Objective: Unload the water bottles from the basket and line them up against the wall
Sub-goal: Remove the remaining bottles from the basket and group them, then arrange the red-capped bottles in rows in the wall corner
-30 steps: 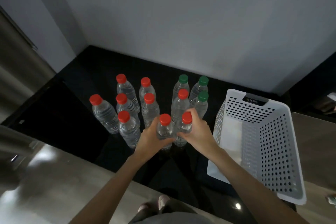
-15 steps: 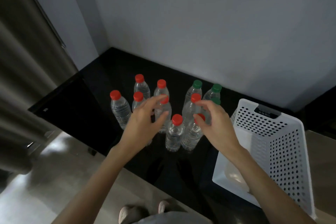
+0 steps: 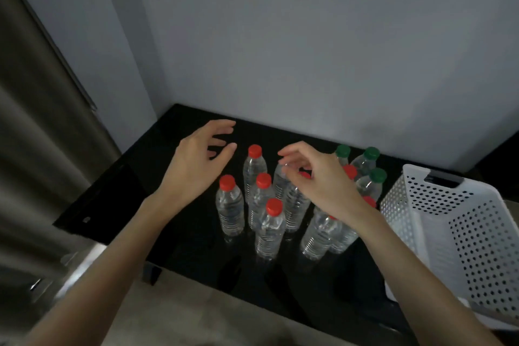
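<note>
Three green-capped bottles; at least seven red-capped bottles, some hidden; one basket.

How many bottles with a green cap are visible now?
3. All stand at the right end of the group, near the white basket: one at the back left, one at the back right, one in front of them. The right hand may hide others.

Dim room on my feed. Pale grey wall runs across the back and meets a second wall in a corner at left. Brownish curtain hangs down the left edge. Low glossy black table sits tight in the corner. Light polished floor below, catching a reflection at left.
</note>
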Demonstrator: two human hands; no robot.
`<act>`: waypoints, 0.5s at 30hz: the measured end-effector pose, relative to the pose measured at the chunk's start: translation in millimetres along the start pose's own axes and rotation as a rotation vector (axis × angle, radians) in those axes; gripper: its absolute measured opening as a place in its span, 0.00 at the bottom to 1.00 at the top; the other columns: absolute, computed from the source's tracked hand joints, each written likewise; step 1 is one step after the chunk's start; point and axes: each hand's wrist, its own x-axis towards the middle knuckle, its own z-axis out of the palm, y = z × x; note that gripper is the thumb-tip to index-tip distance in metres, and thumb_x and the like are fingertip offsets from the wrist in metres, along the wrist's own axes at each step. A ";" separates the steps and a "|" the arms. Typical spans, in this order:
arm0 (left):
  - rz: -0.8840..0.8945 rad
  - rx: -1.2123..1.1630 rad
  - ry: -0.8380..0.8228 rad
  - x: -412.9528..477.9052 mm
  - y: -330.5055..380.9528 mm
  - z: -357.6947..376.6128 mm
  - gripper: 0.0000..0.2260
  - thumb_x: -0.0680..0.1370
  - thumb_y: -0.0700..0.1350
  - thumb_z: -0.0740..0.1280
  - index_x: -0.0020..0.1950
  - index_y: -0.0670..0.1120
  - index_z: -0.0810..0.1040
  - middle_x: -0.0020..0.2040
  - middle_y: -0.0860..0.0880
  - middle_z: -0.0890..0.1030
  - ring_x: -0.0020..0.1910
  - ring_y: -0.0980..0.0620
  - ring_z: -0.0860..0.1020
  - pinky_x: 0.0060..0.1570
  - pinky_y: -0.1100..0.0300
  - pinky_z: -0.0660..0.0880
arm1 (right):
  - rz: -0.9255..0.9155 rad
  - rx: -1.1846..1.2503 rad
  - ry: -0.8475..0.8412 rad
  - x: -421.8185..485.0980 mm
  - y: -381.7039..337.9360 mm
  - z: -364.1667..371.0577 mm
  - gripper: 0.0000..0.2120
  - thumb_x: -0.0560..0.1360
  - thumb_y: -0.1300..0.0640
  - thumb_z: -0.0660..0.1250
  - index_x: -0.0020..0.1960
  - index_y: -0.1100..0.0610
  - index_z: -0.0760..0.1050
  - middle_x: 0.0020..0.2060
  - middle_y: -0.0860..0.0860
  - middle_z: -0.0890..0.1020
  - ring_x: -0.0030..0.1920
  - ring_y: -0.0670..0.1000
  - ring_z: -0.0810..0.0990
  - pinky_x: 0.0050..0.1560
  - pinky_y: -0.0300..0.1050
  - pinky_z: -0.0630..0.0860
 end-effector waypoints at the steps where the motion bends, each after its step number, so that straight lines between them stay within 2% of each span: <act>1: 0.014 -0.002 -0.043 7.8 -9.6 -5.5 0.20 0.78 0.46 0.67 0.70 0.53 0.71 0.63 0.54 0.77 0.56 0.59 0.78 0.54 0.61 0.77 | 0.023 -0.014 0.009 3.4 -6.9 7.5 0.13 0.76 0.54 0.67 0.61 0.49 0.74 0.52 0.41 0.82 0.50 0.39 0.80 0.54 0.44 0.79; 5: 0.081 -0.002 -0.184 37.4 -40.3 -19.2 0.22 0.78 0.45 0.68 0.71 0.52 0.70 0.64 0.52 0.77 0.56 0.57 0.78 0.55 0.57 0.78 | 0.146 -0.100 0.005 14.8 -27.4 32.0 0.14 0.77 0.53 0.66 0.62 0.49 0.73 0.54 0.41 0.80 0.48 0.41 0.80 0.51 0.43 0.78; 9: 0.141 0.048 -0.339 64.1 -59.0 -12.9 0.22 0.77 0.46 0.69 0.71 0.51 0.70 0.66 0.51 0.75 0.57 0.56 0.77 0.57 0.56 0.78 | 0.268 -0.196 -0.138 27.3 -31.0 45.3 0.16 0.77 0.52 0.66 0.65 0.50 0.72 0.58 0.44 0.77 0.51 0.45 0.79 0.54 0.44 0.77; 13: 0.167 0.056 -0.477 83.4 -75.2 3.3 0.23 0.77 0.48 0.69 0.71 0.52 0.70 0.67 0.51 0.74 0.58 0.55 0.76 0.58 0.55 0.77 | 0.362 -0.284 -0.250 39.4 -22.1 61.8 0.17 0.75 0.52 0.67 0.64 0.47 0.72 0.56 0.46 0.76 0.51 0.48 0.78 0.54 0.45 0.76; 15: 0.165 0.053 -0.545 89.8 -82.9 14.3 0.25 0.76 0.50 0.70 0.72 0.52 0.68 0.68 0.50 0.73 0.60 0.54 0.76 0.58 0.55 0.76 | 0.396 -0.327 -0.288 42.3 -16.0 71.0 0.18 0.75 0.50 0.67 0.64 0.46 0.71 0.54 0.48 0.76 0.50 0.49 0.79 0.50 0.44 0.75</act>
